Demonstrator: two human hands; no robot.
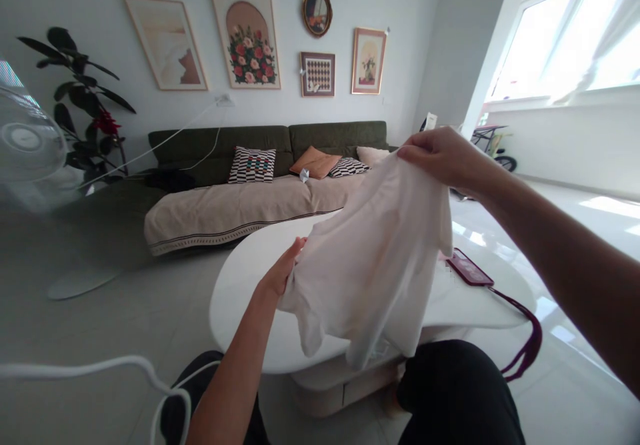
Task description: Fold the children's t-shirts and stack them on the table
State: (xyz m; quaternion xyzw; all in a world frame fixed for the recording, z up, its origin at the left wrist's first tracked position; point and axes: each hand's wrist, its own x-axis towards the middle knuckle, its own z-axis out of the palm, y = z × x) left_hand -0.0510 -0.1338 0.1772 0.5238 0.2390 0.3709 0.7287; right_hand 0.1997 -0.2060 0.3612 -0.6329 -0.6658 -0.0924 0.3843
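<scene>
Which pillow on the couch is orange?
The plain orange pillow in the middle. The left pillow and striped pillow beside it are black-and-white; the end pillow is pale.

A white oval coffee table (pixel 240 285) stands on the pale tiled floor, with a dark red phone (pixel 469 270) lying near its right edge; the phone's strap (pixel 525 338) hangs off the side. Behind it is a dark green sofa (pixel 330 135) covered by a beige throw (pixel 235 208), with a black-and-white patterned cushion (pixel 253 165) and an orange cushion (pixel 315 162) against its back. Framed pictures hang above, among them a flower print (pixel 247 38) and a small oval frame (pixel 317 10). At left are a leafy plant (pixel 80 98), a blurred standing fan (pixel 25 145) and a white cable (pixel 100 367); a bright window (pixel 565 38) is at right
</scene>
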